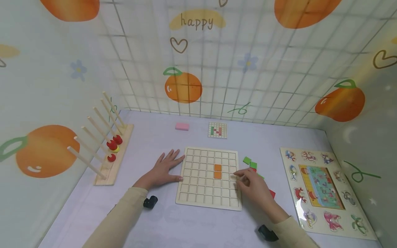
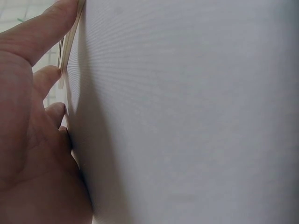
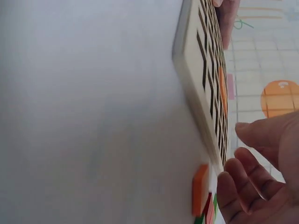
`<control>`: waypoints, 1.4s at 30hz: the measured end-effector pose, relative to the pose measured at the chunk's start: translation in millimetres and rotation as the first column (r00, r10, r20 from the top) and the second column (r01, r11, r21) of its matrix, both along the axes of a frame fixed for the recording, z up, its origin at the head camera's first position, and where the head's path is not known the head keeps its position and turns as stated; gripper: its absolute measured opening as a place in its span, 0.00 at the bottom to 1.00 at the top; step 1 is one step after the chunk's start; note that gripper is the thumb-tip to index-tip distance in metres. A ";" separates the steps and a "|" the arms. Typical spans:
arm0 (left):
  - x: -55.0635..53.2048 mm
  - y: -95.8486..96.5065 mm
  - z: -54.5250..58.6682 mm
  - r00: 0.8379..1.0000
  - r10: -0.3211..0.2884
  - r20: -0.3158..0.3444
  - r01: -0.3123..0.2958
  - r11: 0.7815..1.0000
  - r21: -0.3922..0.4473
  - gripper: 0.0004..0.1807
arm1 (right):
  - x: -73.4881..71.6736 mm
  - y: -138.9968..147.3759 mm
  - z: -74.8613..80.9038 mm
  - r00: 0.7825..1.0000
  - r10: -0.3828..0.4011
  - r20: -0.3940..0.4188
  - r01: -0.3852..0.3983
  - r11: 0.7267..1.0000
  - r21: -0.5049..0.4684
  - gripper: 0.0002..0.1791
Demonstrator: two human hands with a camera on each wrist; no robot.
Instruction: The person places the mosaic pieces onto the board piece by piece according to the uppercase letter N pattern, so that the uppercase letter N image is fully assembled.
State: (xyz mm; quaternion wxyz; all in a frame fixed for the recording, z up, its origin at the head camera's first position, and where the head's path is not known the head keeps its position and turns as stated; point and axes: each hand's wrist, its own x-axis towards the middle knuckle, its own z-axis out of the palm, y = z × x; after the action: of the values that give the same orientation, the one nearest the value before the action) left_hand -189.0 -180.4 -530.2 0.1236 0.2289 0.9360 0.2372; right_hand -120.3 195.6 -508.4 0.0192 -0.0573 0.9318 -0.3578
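Note:
A square wooden grid board (image 1: 198, 179) lies on the table between the hands. Two orange tiles (image 1: 217, 171) sit in neighbouring cells, one above the other, right of the board's middle. My left hand (image 1: 164, 169) is spread flat on the table, with thumb and index fingertips at the board's left edge. Over the right edge hovers my right hand (image 1: 252, 184), fingers bent loosely; its wrist view shows a gap between thumb and fingers and nothing held. Green tiles (image 1: 247, 160) and a red tile (image 1: 272, 194) lie beside it, partly covered. An orange tile (image 3: 201, 189) shows there too.
A small pattern card (image 1: 217, 130) and a pink block (image 1: 182, 126) lie behind the board. On the left stands a wooden peg rack (image 1: 119, 162) with red and yellow beads. A sea-animal puzzle board (image 1: 289, 172) lies at the right. Printed cloth walls enclose the table.

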 end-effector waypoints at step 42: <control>-1.4 -2.2 -3.1 1.000 -0.006 0.011 0.006 1.000 -0.011 0.53 | -1.5 34.2 -9.7 0.999 -0.012 0.033 0.006 0.986 0.167 0.18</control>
State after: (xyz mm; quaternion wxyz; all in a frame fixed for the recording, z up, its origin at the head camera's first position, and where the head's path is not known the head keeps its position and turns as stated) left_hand -190.5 -182.6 -533.4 0.1307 0.2299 0.9358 0.2330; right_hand -121.7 229.7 -518.1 0.0383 -0.0453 0.9583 -0.2794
